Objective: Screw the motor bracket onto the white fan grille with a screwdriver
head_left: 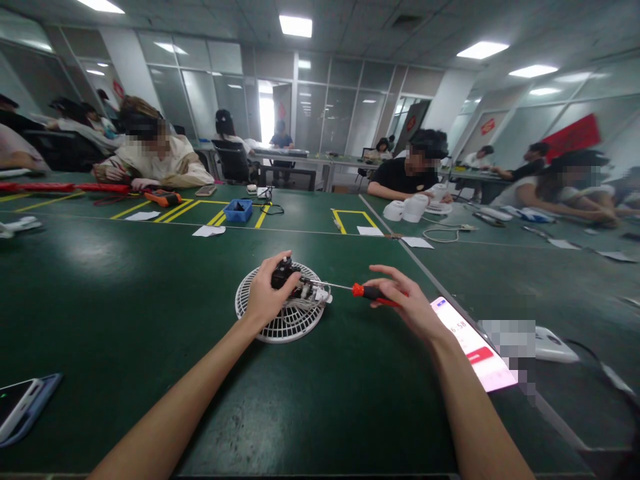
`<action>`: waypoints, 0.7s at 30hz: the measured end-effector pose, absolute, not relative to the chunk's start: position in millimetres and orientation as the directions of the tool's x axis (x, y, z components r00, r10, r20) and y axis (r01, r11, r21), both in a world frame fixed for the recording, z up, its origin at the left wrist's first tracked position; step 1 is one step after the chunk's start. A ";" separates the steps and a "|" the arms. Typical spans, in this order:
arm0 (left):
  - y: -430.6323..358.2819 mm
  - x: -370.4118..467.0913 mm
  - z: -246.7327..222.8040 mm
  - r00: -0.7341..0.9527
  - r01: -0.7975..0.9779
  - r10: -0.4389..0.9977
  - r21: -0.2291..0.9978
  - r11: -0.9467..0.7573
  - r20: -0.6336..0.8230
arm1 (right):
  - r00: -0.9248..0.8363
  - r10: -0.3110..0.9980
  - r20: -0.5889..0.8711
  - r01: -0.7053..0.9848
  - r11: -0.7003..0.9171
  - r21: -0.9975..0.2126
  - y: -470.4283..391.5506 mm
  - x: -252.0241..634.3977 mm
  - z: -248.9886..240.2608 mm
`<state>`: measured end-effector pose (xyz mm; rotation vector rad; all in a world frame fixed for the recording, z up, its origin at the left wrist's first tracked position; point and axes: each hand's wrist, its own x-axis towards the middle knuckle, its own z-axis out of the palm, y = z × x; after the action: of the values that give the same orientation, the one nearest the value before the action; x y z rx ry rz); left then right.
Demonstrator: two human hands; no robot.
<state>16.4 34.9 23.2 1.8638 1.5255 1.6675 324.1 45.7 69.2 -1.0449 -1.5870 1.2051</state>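
On the green table lies a round white fan grille [290,329] with a black motor [283,273] and white wiring on top of it. My left hand [267,290] is closed around the motor, thumb toward its right side. From the right, my right hand [404,297] holds a screwdriver [373,292] with a red and black handle. Its thin shaft points left, and the tip reaches the parts beside the motor; the exact contact point is too small to tell. Some of the motor is hidden behind my left fingers.
A lit phone [473,347] lies by my right forearm, with a white power strip [555,345] beyond it. Another phone [25,403] is at the left edge. Farther back are a blue bin [238,211], paper slips and white fan parts [414,208]. Several people sit around the tables.
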 end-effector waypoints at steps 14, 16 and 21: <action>32.2 17.6 25.8 -0.132 0.573 0.752 0.669 -0.474 0.646 | -0.236 0.947 0.219 0.117 0.251 -0.961 47.8 326.7 68.2; 32.2 17.4 25.4 -0.132 0.574 0.752 0.668 -0.473 0.646 | -0.234 0.939 0.253 0.116 0.285 -0.951 48.8 325.3 67.2; 32.5 16.5 24.5 -0.131 0.582 0.745 0.660 -0.476 0.654 | -0.192 0.980 0.057 0.095 0.076 -0.993 50.1 321.4 65.6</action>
<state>16.5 32.5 24.5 1.9662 1.5212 1.6691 321.4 50.1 65.6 -1.1380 -1.4563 1.2461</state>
